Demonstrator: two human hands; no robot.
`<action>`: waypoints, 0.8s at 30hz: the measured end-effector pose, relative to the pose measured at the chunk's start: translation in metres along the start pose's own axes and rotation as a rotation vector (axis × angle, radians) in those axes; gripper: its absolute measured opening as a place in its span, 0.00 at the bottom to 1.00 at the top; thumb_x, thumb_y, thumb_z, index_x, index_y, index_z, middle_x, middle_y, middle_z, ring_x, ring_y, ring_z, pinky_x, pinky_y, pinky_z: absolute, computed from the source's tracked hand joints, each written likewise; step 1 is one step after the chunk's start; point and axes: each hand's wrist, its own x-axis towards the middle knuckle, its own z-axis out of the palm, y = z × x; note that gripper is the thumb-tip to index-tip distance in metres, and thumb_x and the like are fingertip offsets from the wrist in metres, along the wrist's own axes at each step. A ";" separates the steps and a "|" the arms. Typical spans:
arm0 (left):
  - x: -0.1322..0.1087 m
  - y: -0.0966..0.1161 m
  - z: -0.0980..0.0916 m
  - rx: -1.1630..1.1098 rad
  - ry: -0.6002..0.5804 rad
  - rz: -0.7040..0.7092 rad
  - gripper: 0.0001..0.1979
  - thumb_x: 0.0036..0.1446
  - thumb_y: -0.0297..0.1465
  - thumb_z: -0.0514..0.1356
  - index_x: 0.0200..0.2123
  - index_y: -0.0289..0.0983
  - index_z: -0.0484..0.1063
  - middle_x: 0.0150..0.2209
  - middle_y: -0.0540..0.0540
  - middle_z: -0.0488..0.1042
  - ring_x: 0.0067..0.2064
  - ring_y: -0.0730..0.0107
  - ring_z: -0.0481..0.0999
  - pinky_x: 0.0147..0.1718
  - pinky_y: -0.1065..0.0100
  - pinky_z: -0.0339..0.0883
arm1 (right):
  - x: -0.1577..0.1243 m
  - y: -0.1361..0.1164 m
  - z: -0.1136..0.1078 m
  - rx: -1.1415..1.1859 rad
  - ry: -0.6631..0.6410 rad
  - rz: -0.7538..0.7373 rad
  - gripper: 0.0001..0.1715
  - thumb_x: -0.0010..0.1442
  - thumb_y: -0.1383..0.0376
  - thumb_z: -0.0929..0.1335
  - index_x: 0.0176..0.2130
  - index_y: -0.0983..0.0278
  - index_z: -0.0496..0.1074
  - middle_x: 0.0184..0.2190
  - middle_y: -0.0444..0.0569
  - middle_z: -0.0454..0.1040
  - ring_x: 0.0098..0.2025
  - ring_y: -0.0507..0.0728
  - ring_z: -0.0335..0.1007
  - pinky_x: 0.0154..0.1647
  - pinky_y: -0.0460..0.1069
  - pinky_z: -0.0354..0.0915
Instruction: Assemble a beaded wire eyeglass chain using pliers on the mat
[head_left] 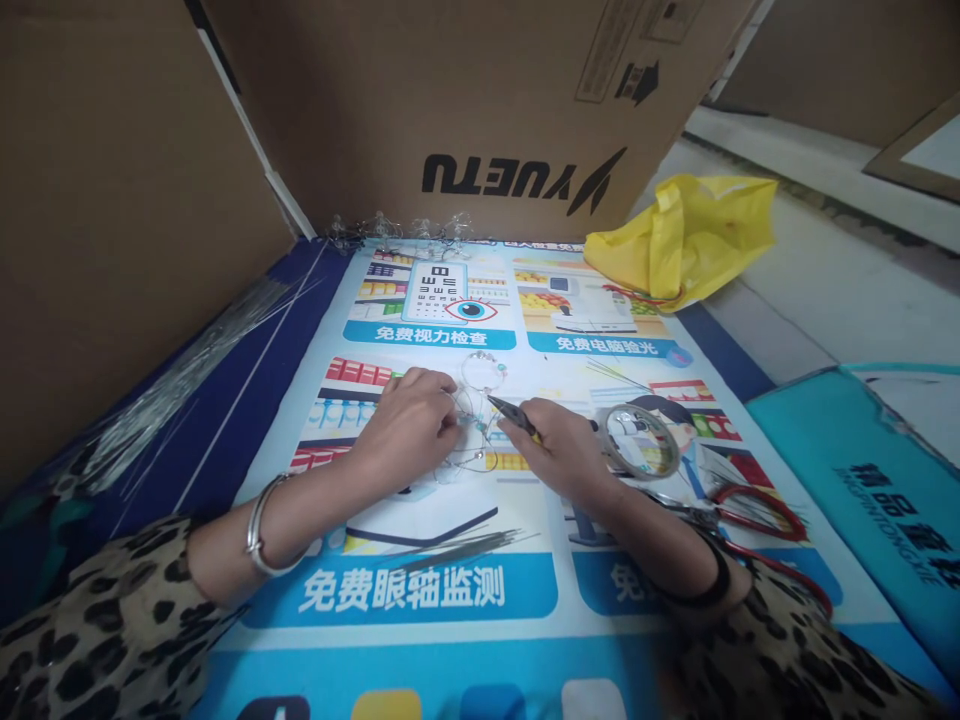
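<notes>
Near the middle of the printed sheet, my left hand (417, 420) pinches the left side of a thin wire ornament (480, 455) with loops and small clear and turquoise beads. A beaded ring (482, 371) forms its top. My right hand (562, 445) grips dark-nosed pliers (516, 414) with a bit of yellow on the handle. Their tips point left and lie at the wire just under the ring; whether the jaws are closed on it I cannot tell. Fingers of my left hand hide part of the wire.
A roll of clear tape (641, 440) and red-handled scissors (757, 510) lie by my right forearm. Cut wires (472, 545) lie in front, a wire bundle (165, 400) at left. Wire pieces (401, 232) stand against the cardboard box (450, 90); a yellow bag (679, 240) is at back right.
</notes>
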 end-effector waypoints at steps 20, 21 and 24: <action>-0.007 0.011 -0.013 0.083 0.122 -0.012 0.07 0.53 0.27 0.53 0.25 0.34 0.69 0.35 0.43 0.64 0.41 0.62 0.65 0.38 0.62 0.64 | 0.001 -0.001 -0.002 0.020 -0.011 -0.008 0.20 0.61 0.54 0.58 0.24 0.63 0.61 0.23 0.44 0.64 0.27 0.51 0.58 0.27 0.46 0.47; -0.008 0.011 -0.013 0.093 0.120 -0.027 0.07 0.53 0.28 0.53 0.26 0.35 0.69 0.35 0.44 0.64 0.40 0.63 0.66 0.36 0.64 0.64 | 0.001 -0.001 -0.002 0.020 -0.015 -0.005 0.20 0.61 0.54 0.58 0.24 0.63 0.61 0.23 0.44 0.64 0.26 0.51 0.58 0.26 0.46 0.47; -0.009 0.012 -0.013 0.138 0.060 -0.073 0.08 0.55 0.30 0.52 0.28 0.36 0.68 0.35 0.45 0.66 0.35 0.66 0.69 0.27 0.68 0.62 | 0.001 -0.002 -0.003 0.019 -0.026 0.000 0.20 0.61 0.54 0.58 0.25 0.63 0.62 0.23 0.44 0.64 0.27 0.51 0.58 0.27 0.46 0.47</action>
